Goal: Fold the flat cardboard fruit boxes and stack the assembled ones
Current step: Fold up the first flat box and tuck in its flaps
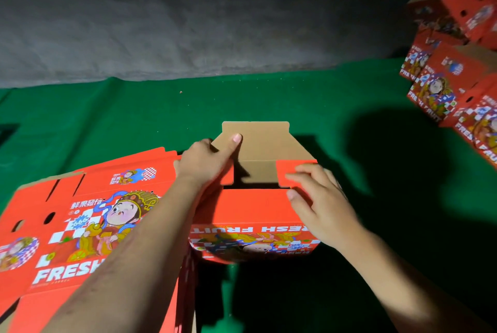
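Note:
A red cardboard fruit box (250, 214) stands upside down in front of me on the green cloth, its "FRESH FRUIT" print inverted. Its far brown flap (263, 139) sticks up and away. My left hand (207, 160) grips the left edge of that flap, thumb on the brown inner side. My right hand (314, 195) presses with straight fingers on the red right side flap (285, 171), folded inward over the opening. A pile of flat red boxes (80, 225) lies at the left under my left forearm.
Several assembled red boxes (451, 69) are stacked at the far right. A green cloth (161, 117) covers the work surface, with a grey wall (188, 23) behind it. Dark shadow falls right of the box.

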`<state>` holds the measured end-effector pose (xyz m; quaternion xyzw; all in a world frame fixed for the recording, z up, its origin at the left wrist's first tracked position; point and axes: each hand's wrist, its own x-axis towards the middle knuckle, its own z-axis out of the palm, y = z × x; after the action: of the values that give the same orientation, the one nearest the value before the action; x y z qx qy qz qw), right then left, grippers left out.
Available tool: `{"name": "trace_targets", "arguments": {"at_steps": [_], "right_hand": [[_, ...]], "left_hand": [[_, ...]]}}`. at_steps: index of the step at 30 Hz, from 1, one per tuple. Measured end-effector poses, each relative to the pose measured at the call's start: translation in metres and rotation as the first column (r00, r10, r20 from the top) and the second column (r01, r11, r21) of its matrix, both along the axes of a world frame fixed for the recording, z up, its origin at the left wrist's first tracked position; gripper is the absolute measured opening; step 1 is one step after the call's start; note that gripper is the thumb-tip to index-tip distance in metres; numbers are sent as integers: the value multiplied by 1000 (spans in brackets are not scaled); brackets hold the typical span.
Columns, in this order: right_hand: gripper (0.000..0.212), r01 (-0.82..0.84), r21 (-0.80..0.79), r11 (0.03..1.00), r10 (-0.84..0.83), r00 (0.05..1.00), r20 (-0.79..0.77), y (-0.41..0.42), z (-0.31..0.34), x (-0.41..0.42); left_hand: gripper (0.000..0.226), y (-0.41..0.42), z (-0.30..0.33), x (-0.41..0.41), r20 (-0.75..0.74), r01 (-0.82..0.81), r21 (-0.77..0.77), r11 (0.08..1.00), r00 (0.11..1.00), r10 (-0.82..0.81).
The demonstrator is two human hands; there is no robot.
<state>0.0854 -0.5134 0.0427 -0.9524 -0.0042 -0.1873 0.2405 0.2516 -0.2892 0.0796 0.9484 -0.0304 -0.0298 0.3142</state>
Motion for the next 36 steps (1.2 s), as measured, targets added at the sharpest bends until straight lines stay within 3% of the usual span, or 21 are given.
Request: {"name": "trace_targets", "arguments": {"at_steps": [1,3,5,7,9,10,12,14,16,20,22,23,25,26,28,30,33,36], "right_hand": [[47,-7,-47,999,5,998,-56,-1,0,1],[40,-6,-45,999,1,994,-111,-1,4,5],[42,47,123,991,-32,992,-118,0,10,12],[58,141,444,885,-76,984,-162,0,23,22],[61,215,558,801,-108,970,-218,1,28,33],[54,252,504,826,-149,960,-236,2,27,37],[49,288,226,931,-233,941,-244,2,25,41],[80,153,31,988,-134,934,-331,0,25,44],[99,77,-31,997,-83,888,-453,0,25,51],[93,188,-406,894,-375,810,-451,20,25,69],[83,187,-329,925,-322,847,-424,20,23,73],[77,199,-200,959,-267,870,-414,15,23,73],[69,321,172,931,-229,884,-409,2,26,73],[69,404,355,843,-219,861,-460,-4,28,71],[76,498,532,685,-94,785,-613,-12,29,61],[72,478,550,685,-45,781,-623,-17,30,48],[73,369,540,756,-194,915,-354,-22,40,31],[94,199,494,846,-182,980,-84,-31,46,21]], "left_hand": [[82,1,-5,-2,80,48,-6,999,996,-47],[66,10,-12,-3,212,303,-100,948,937,-277],[61,23,-13,-8,281,560,-225,797,821,-498],[63,33,-14,-13,283,606,-254,754,792,-541],[55,35,-12,-19,244,548,-158,822,828,-505],[48,35,-9,-21,202,525,-81,847,841,-502],[44,33,-7,-23,141,522,141,841,830,-539],[61,31,-9,-24,83,427,320,846,877,-474],[84,23,-11,-29,38,250,401,881,957,-289],[87,10,-18,-36,76,151,451,880,976,-206],[88,16,-17,-31,107,193,243,951,969,-223],[83,21,-16,-27,110,173,19,985,978,-174],[70,33,-15,-21,-57,-45,-450,892,998,21],[70,36,-17,-21,-222,-169,-560,811,974,49],[76,38,-20,-32,-441,-258,-581,772,897,-32],[59,36,-22,-43,-386,-234,-582,779,922,-12],[45,25,-10,-58,-201,-213,-683,699,974,100],[30,17,-6,-68,-58,-154,-811,564,981,185]]}}
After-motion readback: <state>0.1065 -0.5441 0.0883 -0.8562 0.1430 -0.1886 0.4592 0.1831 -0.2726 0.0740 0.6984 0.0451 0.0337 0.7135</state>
